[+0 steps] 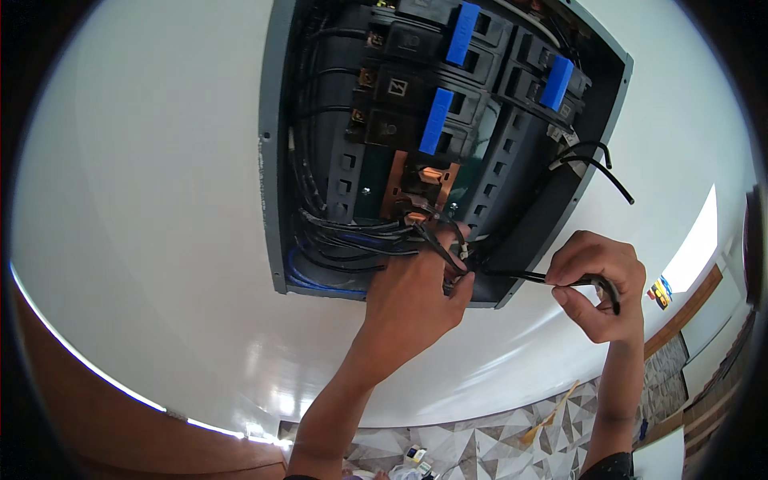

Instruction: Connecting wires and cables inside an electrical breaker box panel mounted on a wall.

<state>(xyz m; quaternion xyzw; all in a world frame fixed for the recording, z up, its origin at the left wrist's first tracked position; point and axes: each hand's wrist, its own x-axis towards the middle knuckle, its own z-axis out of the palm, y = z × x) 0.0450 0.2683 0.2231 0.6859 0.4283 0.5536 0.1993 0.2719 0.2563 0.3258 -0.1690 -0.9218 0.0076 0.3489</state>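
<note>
Clamping a black cable (516, 275), R hand (614, 258) sits just outside panel box (270, 176), head view; L hand (416, 298) is at box's lower edge, grip unclear. L-side breaker terminals (366, 78) look wired; held cable, two R-side cable ends (614, 182) prob. unfinished.

Both forearms bare, a person reaches up and forward with two hands held apart. The left forearm (340, 400) slants up to the right, the left hand (412, 296) showing its back, fingers partly hidden, thumb (461, 291) bent at its right side. The right forearm (621, 392) stands nearly upright, the right hand (626, 280) turned inward, fingers (588, 246) curled, tips meeting the thumb in a pinch.
</note>
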